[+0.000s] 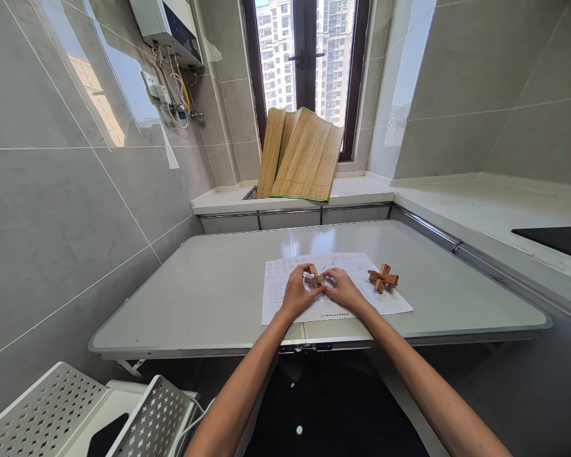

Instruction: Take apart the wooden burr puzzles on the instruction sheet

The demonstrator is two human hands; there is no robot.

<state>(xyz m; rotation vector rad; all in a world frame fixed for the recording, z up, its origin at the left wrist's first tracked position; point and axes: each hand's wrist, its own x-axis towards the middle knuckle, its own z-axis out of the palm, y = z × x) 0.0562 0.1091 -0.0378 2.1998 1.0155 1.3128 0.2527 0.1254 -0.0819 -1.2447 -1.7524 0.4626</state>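
Over the printed paper sheet point(280, 298), my left hand point(299, 289) curls its fingers round some small notched wooden puzzle pieces point(316, 279). My right hand point(341, 287) meets it from the other side, thumb and fingertips pinching at the same pieces. How many pieces are joined there I cannot tell, since fingers cover part of them. To the right, on the sheet's edge, lies a reddish-brown cluster of crossed wooden puzzle pieces point(383, 278), touched by neither hand.
The pale folding table point(195, 285) has a centre seam. Behind it, a folded bamboo mat point(309, 155) stands on a white ledge point(361, 185) below the window. A perforated white rack point(42, 406) is at the lower left, with a cable beside it. A white counter point(504, 197) runs along the right.
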